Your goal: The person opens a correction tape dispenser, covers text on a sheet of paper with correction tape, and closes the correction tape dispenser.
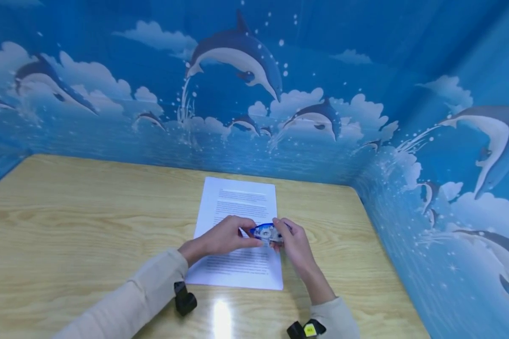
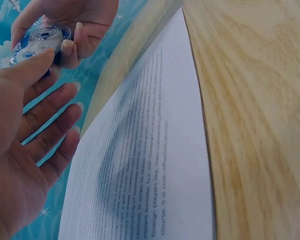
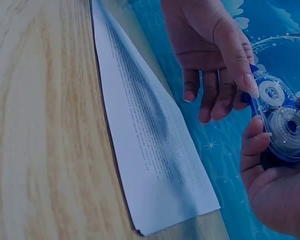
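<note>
A correction tape dispenser (image 1: 266, 231), clear with blue parts and round reels inside, is held between both hands above a stack of printed paper (image 1: 210, 197). My right hand (image 1: 298, 245) grips its wider end, the fingers wrapped about the body in the right wrist view. At the narrow blue end, my left hand (image 1: 225, 235) pinches it between thumb and forefinger. The other left fingers (image 2: 55, 125) are spread away from the dispenser (image 2: 42, 40) in the left wrist view. Whether the dispenser's tip is covered is hidden by the left thumb and forefinger.
The paper lies on a wooden table (image 1: 89, 212), its long side running away from me. A blue curtain with dolphins (image 1: 237, 56) stands behind the table and along its right side. Black wrist cameras (image 1: 184, 301) sit at both cuffs.
</note>
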Available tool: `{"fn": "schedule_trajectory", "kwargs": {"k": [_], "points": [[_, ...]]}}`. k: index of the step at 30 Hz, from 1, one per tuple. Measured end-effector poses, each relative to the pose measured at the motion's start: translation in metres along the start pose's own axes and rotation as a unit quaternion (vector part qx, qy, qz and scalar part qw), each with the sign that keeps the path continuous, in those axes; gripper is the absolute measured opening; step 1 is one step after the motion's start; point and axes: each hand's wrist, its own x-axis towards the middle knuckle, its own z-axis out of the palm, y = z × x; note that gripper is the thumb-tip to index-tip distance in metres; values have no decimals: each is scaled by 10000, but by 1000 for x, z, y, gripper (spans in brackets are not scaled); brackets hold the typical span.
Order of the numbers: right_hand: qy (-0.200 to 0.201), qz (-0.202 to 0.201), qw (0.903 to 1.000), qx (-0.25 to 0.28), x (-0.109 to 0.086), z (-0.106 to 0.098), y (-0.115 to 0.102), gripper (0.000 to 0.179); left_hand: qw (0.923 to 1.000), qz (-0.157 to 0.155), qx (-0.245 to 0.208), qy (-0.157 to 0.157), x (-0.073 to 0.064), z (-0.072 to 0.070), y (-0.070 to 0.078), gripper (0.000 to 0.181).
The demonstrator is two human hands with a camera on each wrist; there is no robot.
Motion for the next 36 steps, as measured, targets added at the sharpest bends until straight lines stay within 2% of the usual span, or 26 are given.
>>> {"fn": "schedule_trajectory", "kwargs": {"k": [5, 7, 9, 11, 13, 17, 22, 26, 31, 36], "points": [[-8, 14, 10000, 10, 2, 0, 0, 36, 9998, -139, 159, -6, -2, -5, -1, 18], [37, 43, 10000, 33, 2, -2, 1, 37, 9986, -241, 471, -11, -6, -12, -3, 27], [103, 77, 9998, 130, 3, -4, 2, 38, 9946, -334, 980, -21, -12, -23, -8, 37], [172, 106, 9996, 217, 4, -6, 2, 38, 9853, -383, 1664, -56, -21, -36, -14, 47], [239, 131, 9992, 278, 4, -8, 2, 39, 9701, -436, 2383, -142, -30, -47, -24, 57], [363, 161, 9987, 324, 6, -10, 4, 40, 9447, -527, 3224, -283, -48, -63, -41, 72], [490, 130, 9979, 403, 7, -11, 7, 39, 9338, -646, 3503, -337, -56, -70, -53, 75], [723, 304, 9939, 778, 8, -11, 12, 44, 9325, -786, 3489, -502, -62, -72, -63, 81], [852, 461, 9773, 1884, 10, -11, 14, 48, 9309, -966, 3448, -726, -68, -72, -67, 88], [685, 467, 9619, 2605, 11, -10, 12, 36, 9306, -1057, 3401, -841, -69, -72, -67, 89]]}}
